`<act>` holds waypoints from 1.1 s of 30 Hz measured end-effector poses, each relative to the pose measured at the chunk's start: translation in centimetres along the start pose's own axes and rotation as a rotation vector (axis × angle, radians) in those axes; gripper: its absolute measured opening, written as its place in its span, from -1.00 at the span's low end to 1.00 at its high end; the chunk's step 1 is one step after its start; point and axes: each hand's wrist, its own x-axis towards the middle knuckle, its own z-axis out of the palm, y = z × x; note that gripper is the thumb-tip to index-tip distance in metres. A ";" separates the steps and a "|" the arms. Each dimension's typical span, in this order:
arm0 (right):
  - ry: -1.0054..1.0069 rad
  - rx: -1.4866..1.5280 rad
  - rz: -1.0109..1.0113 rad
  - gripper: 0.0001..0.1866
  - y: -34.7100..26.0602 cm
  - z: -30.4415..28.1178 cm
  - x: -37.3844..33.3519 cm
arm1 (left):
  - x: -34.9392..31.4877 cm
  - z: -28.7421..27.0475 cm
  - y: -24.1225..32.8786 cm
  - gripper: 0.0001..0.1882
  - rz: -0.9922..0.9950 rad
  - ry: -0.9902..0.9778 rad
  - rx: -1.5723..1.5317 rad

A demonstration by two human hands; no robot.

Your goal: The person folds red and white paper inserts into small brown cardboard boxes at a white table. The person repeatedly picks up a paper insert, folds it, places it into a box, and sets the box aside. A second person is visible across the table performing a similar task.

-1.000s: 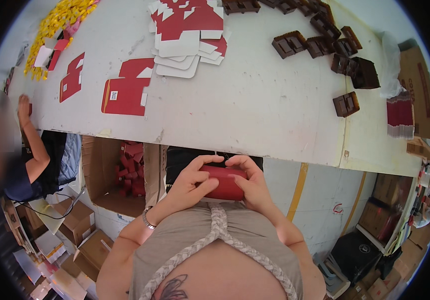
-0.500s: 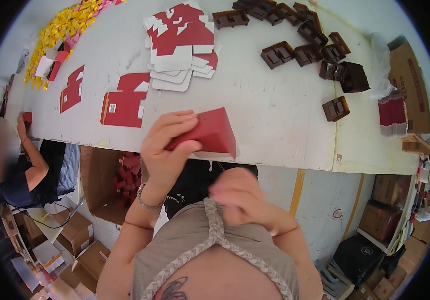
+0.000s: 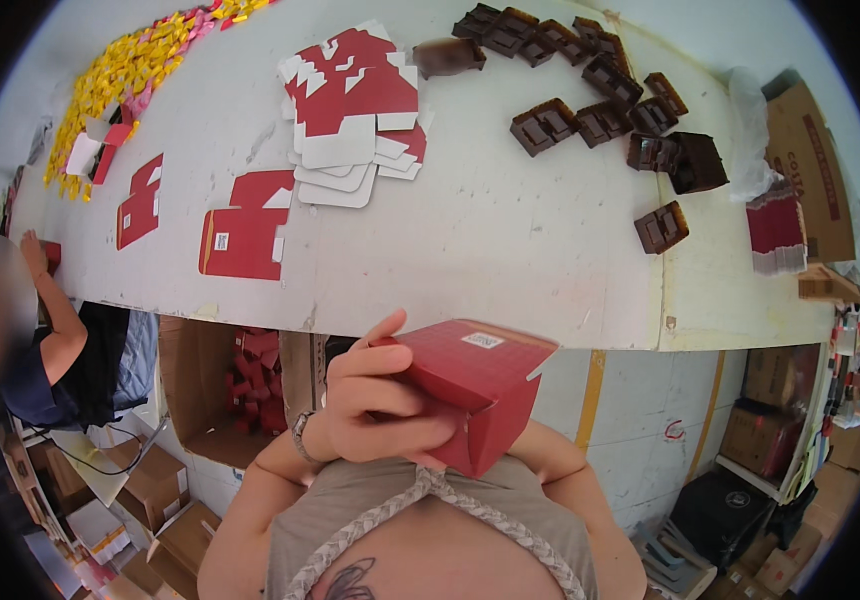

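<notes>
My left hand (image 3: 378, 402) is wrapped round a red cardboard box (image 3: 470, 380), folded up and tilted, with a small white label on its upper face. The box is close in front of my body, just off the table's near edge. My right forearm (image 3: 562, 462) runs up behind the box, which hides the right hand and its fingers. Beyond my left hand, a flat red carton blank (image 3: 242, 240) lies on the white table (image 3: 510, 240). Another flat blank (image 3: 138, 212) is farther left.
A stack of red and white blanks (image 3: 355, 100) lies farther back. Several dark brown slotted blocks (image 3: 602, 122) spread across the far right. Yellow wrapped pieces (image 3: 120, 90) are heaped far left. Under the table a large carton (image 3: 195, 390) holds red pieces. A co-worker (image 3: 40, 340) is at left.
The red box has moved down off the table toward my body and turned, showing its labelled face. My right hand, seen blurred before, is now behind it. The view has shifted slightly.
</notes>
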 end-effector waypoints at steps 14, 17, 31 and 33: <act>0.391 -1.221 -0.602 -0.81 0.6 -7.7 7.1 | -2.6 -1.8 -5.9 -0.12 -0.991 0.201 -0.521; 0.608 -1.914 -0.549 -0.39 -1.9 -19.0 13.0 | -2.5 -3.2 -8.1 -0.16 -1.130 0.299 -0.526; 0.079 -0.625 0.767 -0.65 -5.1 -20.7 8.8 | -4.2 -3.4 -9.0 -0.34 -1.003 -0.036 0.169; 0.216 -0.924 0.766 -0.68 -5.3 -21.2 8.5 | -4.3 -3.3 -9.0 -0.33 -1.006 -0.019 0.155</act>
